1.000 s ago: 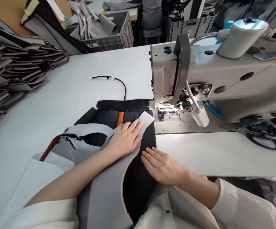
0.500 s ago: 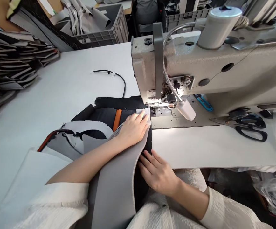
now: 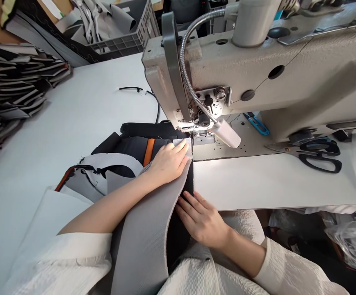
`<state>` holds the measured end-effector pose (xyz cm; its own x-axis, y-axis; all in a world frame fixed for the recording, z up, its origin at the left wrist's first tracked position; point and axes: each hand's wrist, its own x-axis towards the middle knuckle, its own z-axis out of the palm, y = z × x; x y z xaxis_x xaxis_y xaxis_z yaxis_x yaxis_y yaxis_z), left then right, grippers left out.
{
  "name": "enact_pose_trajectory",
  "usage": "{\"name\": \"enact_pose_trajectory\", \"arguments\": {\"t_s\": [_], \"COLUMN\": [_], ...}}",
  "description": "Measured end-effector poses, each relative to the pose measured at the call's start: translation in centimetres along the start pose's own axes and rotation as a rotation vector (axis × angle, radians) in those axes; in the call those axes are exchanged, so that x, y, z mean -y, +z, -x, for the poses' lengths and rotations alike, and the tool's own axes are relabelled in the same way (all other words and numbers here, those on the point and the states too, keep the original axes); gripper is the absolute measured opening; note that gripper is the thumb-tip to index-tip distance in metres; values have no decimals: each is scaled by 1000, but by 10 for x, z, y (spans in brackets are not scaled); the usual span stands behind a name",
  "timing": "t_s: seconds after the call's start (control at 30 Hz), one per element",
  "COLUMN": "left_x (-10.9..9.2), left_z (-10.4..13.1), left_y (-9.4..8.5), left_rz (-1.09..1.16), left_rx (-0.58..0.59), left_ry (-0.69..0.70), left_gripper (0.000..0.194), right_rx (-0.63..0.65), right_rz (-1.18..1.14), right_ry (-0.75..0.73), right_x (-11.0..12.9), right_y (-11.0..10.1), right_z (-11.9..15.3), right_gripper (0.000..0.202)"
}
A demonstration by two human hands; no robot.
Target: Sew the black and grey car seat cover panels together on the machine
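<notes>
My left hand (image 3: 167, 162) lies flat on a long grey fabric strip (image 3: 149, 229), pressing its white-edged end down just in front of the sewing machine's presser foot (image 3: 193, 131). My right hand (image 3: 200, 219) rests flat with fingers apart on the black fabric (image 3: 182, 186) under the strip, at the table's front edge. Further left lies the rest of the work: black panels with an orange stripe (image 3: 149, 151) and grey pieces with orange piping. The sewing machine (image 3: 258, 69) stands to the right, its gooseneck lamp (image 3: 225, 133) lighting the needle plate.
Black scissors (image 3: 321, 157) and a blue thread snip (image 3: 258, 125) lie on the machine bed at right. A black cable (image 3: 147, 96) lies on the white table (image 3: 73, 123). Stacked dark fabric pieces (image 3: 14, 90) stand at the left; a grey crate (image 3: 122, 39) sits behind.
The view has shifted closer to the machine. My left hand pushed the strip's end forward toward the presser foot; my right hand drew back a little along the black fabric.
</notes>
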<state>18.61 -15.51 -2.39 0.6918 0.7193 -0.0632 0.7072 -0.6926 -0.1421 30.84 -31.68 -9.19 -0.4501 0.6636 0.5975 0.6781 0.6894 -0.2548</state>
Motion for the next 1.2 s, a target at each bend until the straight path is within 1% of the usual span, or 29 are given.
{"name": "enact_pose_trajectory", "arguments": {"t_s": [0.33,0.67,0.77,0.87,0.93,1.07,1.2], "left_x": [-5,-5,-9,-16,-20,-24,-23], "left_z": [-7,-16,-16,-12,-10,-4,2], "left_y": [-4,-6,-2,3,6,7,7], "left_rz": [21,46,18,-22,-41,-55,-26], "left_rx": [37,97,45,-34,-53,-64,-118], "left_ry": [-42,-61,-75,-139,-169,-150,-104], "left_gripper": [47,47,46,46,46,45,38], "right_rx": [-21,21,17,25,31,50,45], "right_rz": [-9,-4,-1,10,25,51,51], "right_ry": [-8,-6,-2,-1,-5,-5,0], "right_x": [-7,-13,-14,-14,-13,-10,-8], "right_y": [-3,-11,-12,-13,-13,-13,-12], "right_z": [-3,-9,-10,-10,-9,-6,-4], "right_gripper": [30,29,26,23,23,23,25]}}
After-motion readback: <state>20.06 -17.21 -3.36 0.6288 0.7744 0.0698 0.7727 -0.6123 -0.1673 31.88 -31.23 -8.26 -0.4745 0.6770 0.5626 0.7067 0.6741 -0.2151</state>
